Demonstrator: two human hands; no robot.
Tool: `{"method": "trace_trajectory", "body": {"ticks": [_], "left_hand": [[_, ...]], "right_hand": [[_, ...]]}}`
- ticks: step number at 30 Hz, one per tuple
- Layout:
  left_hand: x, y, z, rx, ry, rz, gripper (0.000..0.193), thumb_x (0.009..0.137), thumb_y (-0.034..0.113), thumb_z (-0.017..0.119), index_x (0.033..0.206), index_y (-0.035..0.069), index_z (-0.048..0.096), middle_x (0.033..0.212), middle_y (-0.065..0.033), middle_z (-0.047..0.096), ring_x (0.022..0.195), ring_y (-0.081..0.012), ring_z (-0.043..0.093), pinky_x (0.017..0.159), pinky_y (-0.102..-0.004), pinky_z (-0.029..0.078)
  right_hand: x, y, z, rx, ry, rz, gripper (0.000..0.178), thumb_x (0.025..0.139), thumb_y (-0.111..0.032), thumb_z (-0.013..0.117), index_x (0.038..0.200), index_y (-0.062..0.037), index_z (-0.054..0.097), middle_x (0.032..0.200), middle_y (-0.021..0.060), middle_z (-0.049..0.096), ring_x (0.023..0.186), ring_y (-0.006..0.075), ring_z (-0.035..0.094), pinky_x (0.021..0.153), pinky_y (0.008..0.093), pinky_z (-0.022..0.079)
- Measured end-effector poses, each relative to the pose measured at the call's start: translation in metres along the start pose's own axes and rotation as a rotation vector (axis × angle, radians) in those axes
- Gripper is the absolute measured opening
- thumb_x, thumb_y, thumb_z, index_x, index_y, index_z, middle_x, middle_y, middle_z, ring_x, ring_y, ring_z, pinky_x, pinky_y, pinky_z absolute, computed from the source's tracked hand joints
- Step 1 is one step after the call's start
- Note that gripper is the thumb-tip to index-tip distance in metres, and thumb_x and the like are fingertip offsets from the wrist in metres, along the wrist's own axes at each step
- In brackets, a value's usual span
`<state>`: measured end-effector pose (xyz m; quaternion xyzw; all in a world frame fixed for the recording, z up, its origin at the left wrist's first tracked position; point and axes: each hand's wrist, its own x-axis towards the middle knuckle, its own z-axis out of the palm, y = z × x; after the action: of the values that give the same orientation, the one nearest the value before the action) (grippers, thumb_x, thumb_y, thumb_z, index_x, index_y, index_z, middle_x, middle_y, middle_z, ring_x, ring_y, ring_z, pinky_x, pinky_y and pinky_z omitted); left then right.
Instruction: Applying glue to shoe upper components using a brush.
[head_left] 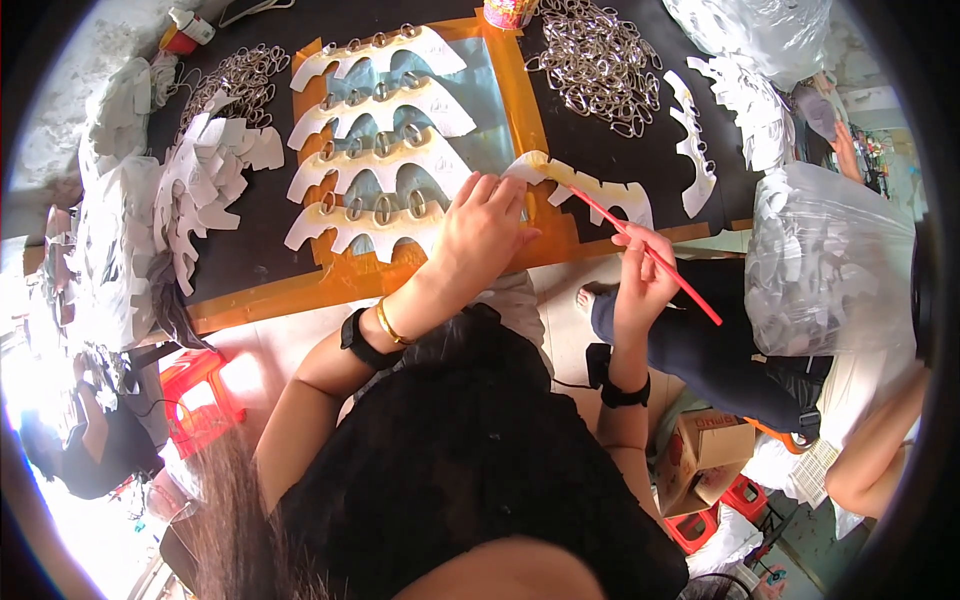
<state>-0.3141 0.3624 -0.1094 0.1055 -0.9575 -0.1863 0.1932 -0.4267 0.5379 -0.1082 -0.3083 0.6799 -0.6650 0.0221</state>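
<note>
My right hand is closed around a thin red stick, held like a pen. The stick's tip touches a white scalloped piece with yellowish smears along its upper edge; whether the tip has bristles is too small to tell. My left hand has its fingers together over that piece's left end, holding it at the board's right edge. To the left, several similar white pieces lie in rows, with oval metal rings standing along their yellowed edges. No rings show on the piece in my hands.
The rows lie on a board with brown tape borders on a dark table. Piles of metal rings sit at the far right and far left. A ringed white piece lies right, near a filled plastic bag. Stacked white pieces lie left.
</note>
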Motion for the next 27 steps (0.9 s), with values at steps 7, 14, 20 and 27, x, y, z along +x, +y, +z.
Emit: {"method": "trace_trajectory", "body": {"ticks": [7, 14, 20, 27], "left_hand": [[0.000, 0.001, -0.001, -0.006, -0.006, 0.000, 0.051, 0.070, 0.026, 0.071, 0.107, -0.004, 0.054, 0.103, -0.0096, 0.054, 0.094, -0.0255, 0.052, 0.087, -0.0354, 0.043], [0.001, 0.001, -0.001, 0.007, 0.005, 0.007, 0.052, 0.070, 0.026, 0.071, 0.109, -0.004, 0.054, 0.103, -0.0090, 0.055, 0.093, -0.0248, 0.052, 0.086, -0.0343, 0.044], [0.001, 0.001, 0.003, -0.038, 0.076, 0.015, 0.045, 0.063, 0.019, 0.075, 0.099, -0.002, 0.057, 0.101, -0.0086, 0.056, 0.092, -0.0244, 0.053, 0.085, -0.0346, 0.043], [0.001, 0.001, 0.000, -0.011, 0.023, 0.019, 0.052, 0.070, 0.024, 0.072, 0.110, -0.004, 0.055, 0.101, -0.0096, 0.055, 0.093, -0.0254, 0.052, 0.085, -0.0346, 0.044]], "right_hand": [[0.000, -0.020, 0.008, -0.334, -0.180, -0.367, 0.020, 0.073, 0.007, 0.060, 0.091, -0.0016, 0.063, 0.097, 0.0134, 0.064, 0.078, 0.0226, 0.063, 0.067, 0.0285, 0.051], [-0.014, -0.010, 0.011, -0.426, -0.268, -0.495, 0.023, 0.071, 0.006, 0.061, 0.092, -0.0034, 0.062, 0.100, 0.0132, 0.063, 0.077, 0.0258, 0.062, 0.068, 0.0316, 0.051], [-0.028, -0.005, 0.013, -0.545, -0.193, -0.555, 0.023, 0.070, 0.006, 0.060, 0.090, -0.0041, 0.063, 0.099, 0.0135, 0.063, 0.077, 0.0265, 0.063, 0.067, 0.0327, 0.052], [-0.044, 0.007, 0.008, -0.575, -0.048, -0.518, 0.029, 0.068, 0.008, 0.059, 0.094, -0.0046, 0.063, 0.102, 0.0134, 0.062, 0.078, 0.0256, 0.062, 0.067, 0.0323, 0.051]]}}
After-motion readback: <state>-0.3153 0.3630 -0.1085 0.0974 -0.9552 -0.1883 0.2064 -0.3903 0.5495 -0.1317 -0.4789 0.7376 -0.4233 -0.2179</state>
